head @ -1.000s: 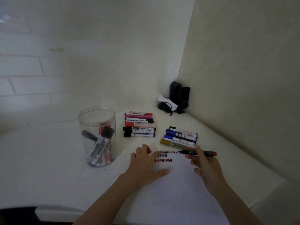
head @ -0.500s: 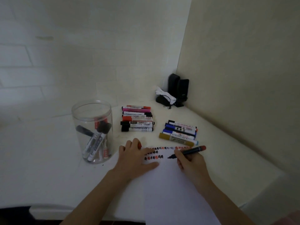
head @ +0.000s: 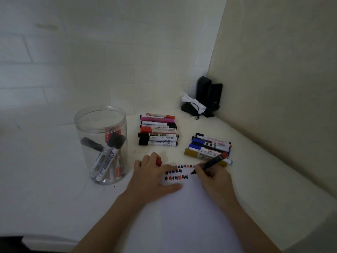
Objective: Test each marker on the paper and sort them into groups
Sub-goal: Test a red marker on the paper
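A white paper (head: pixel 191 216) lies on the table in front of me, with rows of black and red test marks (head: pixel 177 174) near its top edge. My right hand (head: pixel 216 181) grips a black marker with a red end (head: pixel 213 162), its tip down on the paper beside the marks. My left hand (head: pixel 153 178) presses on the paper, thumb stretched out, and its curled fingers hold a red cap (head: pixel 159 161). Two sorted groups lie beyond the paper: a left row of markers (head: pixel 158 130) and a right row of markers (head: pixel 209 146).
A clear plastic jar (head: pixel 100 125) with several markers inside stands left of the paper. Black objects with a white cloth (head: pixel 206 99) sit in the far corner. A wall runs close along the table's right side.
My right hand turned the marker from lying level above the paper to a writing grip and brought its tip down by the marks. My left hand stayed on the paper.
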Demonstrator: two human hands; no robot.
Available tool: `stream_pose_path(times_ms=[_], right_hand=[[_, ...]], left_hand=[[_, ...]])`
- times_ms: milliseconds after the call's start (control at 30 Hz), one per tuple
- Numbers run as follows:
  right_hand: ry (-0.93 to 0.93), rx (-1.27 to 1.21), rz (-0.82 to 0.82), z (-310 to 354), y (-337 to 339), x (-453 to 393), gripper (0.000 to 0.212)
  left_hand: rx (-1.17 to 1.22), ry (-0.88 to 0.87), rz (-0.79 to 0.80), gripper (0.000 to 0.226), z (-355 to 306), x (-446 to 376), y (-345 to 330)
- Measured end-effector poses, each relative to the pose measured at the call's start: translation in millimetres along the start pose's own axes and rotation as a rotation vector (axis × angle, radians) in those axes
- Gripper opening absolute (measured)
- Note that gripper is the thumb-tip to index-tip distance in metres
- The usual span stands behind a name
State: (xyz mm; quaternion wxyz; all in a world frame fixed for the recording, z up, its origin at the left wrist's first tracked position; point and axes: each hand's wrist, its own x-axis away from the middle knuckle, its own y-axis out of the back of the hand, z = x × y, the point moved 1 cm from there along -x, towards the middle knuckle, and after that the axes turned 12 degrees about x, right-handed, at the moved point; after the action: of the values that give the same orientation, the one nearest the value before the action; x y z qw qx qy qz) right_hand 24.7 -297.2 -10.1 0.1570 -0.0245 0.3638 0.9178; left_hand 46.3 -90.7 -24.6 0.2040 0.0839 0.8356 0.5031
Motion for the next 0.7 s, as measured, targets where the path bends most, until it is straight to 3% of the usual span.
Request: stream_pose_path(times_ms=[467,700], right_hand=[[0.025,0.031,-0.007,-3.1,-3.6,-0.2,0.018],[0.058,0.042,-0.001,-3.3,-4.3,0.4,0.014]], left_hand=[[-0.015,0.006,-0.015,0.076,-0.6,2.4,-1.9],[0.004,-0.071,0.006,0.076,-4.0,6.2,2.6]])
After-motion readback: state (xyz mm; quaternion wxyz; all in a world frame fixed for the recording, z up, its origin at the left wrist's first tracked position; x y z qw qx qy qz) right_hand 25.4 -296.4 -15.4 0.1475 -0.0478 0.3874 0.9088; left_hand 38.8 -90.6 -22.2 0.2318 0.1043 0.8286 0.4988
